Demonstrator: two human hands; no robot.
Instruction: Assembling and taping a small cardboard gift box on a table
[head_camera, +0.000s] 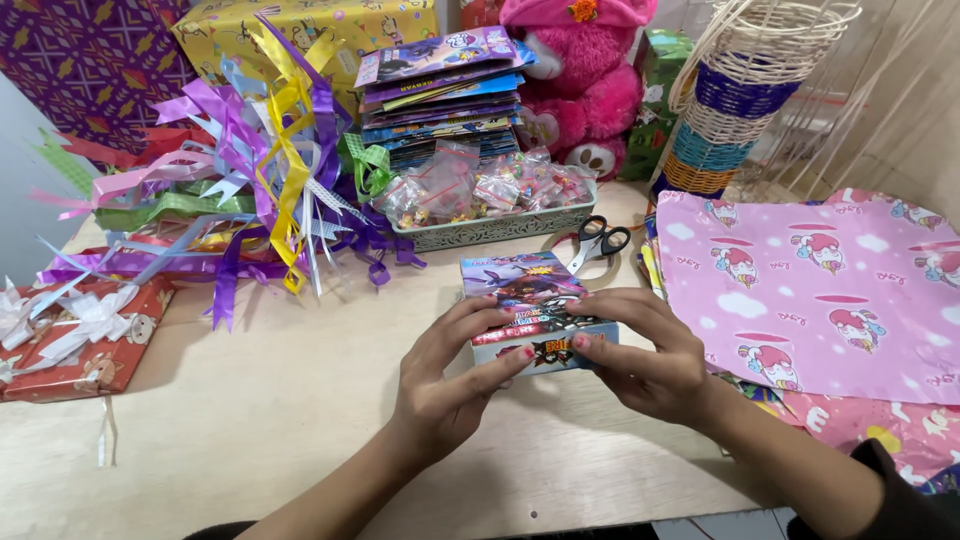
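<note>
I hold a small colourful box (535, 310) between both hands: my left hand (450, 385) grips its near-left corner, my right hand (645, 350) clasps its right end. It sits mid-tabletop (260, 400), long axis running toward twelve o'clock (scissors (597, 240) beyond, pink wrapping paper (820, 280) at three o'clock).

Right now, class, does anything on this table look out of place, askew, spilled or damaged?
Nothing looks spilled or broken. The ribbons lie in a loose tangle, some trailing off the heap across the table. The scissors lie open-handled beside the tray of small bags. Both hands, left and right, hold the small printed box.
</note>
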